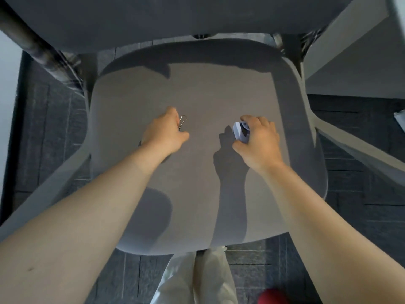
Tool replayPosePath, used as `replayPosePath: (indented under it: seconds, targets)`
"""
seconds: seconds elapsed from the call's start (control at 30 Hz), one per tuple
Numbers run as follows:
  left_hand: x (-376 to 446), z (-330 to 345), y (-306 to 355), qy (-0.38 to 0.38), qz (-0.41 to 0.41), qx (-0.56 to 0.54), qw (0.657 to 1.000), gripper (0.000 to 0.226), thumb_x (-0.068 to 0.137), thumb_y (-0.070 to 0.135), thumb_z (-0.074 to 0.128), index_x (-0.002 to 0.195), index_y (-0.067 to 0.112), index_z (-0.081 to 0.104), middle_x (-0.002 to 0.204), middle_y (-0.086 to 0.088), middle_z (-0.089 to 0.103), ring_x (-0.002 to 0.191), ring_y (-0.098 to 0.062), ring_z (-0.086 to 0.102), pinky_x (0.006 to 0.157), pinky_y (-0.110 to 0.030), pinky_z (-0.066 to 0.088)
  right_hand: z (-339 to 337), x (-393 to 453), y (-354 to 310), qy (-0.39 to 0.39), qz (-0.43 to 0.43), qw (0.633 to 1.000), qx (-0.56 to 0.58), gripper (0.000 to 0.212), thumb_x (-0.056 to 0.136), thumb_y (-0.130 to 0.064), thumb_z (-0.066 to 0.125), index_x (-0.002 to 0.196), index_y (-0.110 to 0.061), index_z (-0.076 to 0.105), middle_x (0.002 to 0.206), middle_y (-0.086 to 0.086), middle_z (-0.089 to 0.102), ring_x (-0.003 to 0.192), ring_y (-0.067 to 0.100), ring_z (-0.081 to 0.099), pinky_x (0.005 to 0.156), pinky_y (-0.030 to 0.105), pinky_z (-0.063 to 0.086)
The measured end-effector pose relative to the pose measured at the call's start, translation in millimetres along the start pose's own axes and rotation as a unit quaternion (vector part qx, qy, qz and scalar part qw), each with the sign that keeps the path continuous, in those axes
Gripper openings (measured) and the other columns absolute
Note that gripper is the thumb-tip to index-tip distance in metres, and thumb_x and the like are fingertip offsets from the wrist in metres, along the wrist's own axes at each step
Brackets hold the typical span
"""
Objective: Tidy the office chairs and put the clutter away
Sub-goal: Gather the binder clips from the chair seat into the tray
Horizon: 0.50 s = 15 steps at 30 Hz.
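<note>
A grey office chair fills the view, its seat (201, 91) right below me and its backrest (175, 16) at the top. My left hand (163, 133) rests on the seat's middle left, fingers closed around a metal binder clip (182, 122) whose wire loops stick out. My right hand (257, 140) is at the middle right of the seat, gripping a small pale lavender object (240, 131), possibly a tape dispenser or clip. Both hands cast dark shadows on the seat.
The chair's pale armrests (355, 145) slope down on both sides. Dark grey carpet tiles (350, 194) lie around. A white desk edge (359, 62) is at the upper right. My light trousers (197, 279) and a red thing (274, 297) show at the bottom.
</note>
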<state>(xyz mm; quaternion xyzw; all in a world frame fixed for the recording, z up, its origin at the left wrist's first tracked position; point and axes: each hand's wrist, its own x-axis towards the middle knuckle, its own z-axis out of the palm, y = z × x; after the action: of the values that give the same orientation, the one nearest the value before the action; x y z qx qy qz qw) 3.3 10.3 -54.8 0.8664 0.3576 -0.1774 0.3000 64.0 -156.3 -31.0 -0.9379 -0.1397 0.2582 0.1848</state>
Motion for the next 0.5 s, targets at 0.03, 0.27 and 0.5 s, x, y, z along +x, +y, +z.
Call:
replayPosePath:
  seconds: [0.03,0.27,0.5]
  targets:
    - [-5,-9,4,0.0,0.005,0.008,1.0,0.019,0.082,0.014,0.058,0.097,0.01,0.047,0.109,-0.018,0.061,0.079,-0.027,0.044,0.067,-0.03,0.033,-7,-5,-5,-0.003,-0.002,1.0,0.0,0.055,0.082,-0.01,0.058,0.134,-0.013,0.043,0.137,0.008,0.048,0.125,0.03,0.037,0.102,0.038,0.034]
    - [-63,-90,83,0.006,0.127,0.063,0.99,0.022,0.085,0.017,0.057,0.088,0.014,0.035,0.086,-0.006,0.046,0.077,-0.027,0.042,0.065,-0.031,0.03,-102,-52,-34,0.054,-0.007,0.998,-0.02,0.045,0.086,-0.013,0.056,0.13,-0.015,0.045,0.134,0.009,0.043,0.124,0.033,0.033,0.1,0.044,0.033]
    - [-143,-133,196,0.028,0.283,0.085,0.955,0.023,0.084,0.018,0.058,0.085,0.012,0.035,0.083,-0.005,0.045,0.078,-0.027,0.043,0.066,-0.032,0.032,-206,-132,-10,0.162,0.019,0.986,0.019,0.029,0.09,-0.015,0.05,0.117,-0.005,0.055,0.122,0.016,0.049,0.113,0.037,0.043,0.094,0.044,0.043]
